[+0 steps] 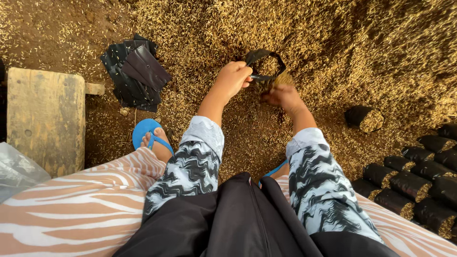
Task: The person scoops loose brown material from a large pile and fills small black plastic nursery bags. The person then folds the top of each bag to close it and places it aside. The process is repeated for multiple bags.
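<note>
Head view: hands [259, 88] at open black bag [264, 64], black bag stack [135, 74] left.

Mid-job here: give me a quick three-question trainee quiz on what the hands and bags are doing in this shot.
1. True or false: the left hand holds the small black bag open by its rim.
2. What does the right hand grasp?
3. Where are the filled bags: A) on the wooden board, B) lower right, lying in rows?

Key: 1 true; 2 a clump of the husk mix; 3 B.
</note>
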